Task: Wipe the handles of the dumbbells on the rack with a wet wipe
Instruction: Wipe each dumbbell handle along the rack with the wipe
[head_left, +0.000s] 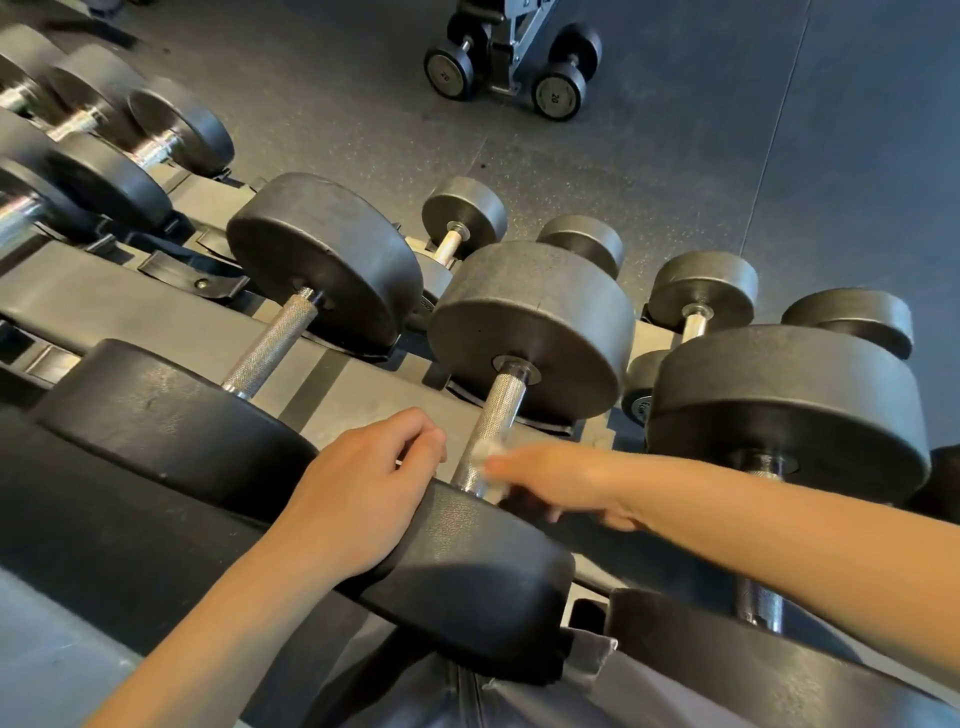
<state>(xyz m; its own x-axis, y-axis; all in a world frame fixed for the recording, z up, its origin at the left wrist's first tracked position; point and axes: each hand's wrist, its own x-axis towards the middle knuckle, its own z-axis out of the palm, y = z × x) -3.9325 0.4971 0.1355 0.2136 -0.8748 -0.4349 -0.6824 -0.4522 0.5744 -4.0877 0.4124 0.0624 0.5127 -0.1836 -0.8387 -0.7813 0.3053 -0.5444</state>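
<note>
Several black dumbbells lie across a grey rack (156, 317). The middle dumbbell has a knurled steel handle (498, 415) between two black heads. My left hand (358, 493) rests on its near head (467, 561), fingers loosely curled over the edge beside the handle. My right hand (556, 483), blurred by motion, holds a small white wet wipe (488, 457) against the lower end of that handle. Most of the wipe is hidden by my fingers.
A dumbbell with a bare knurled handle (270, 343) lies to the left, another (758, 603) to the right under my right forearm. Smaller dumbbells (701, 301) sit on the far rack tier. Two marked dumbbells (556, 93) stand by a metal frame on the dark floor.
</note>
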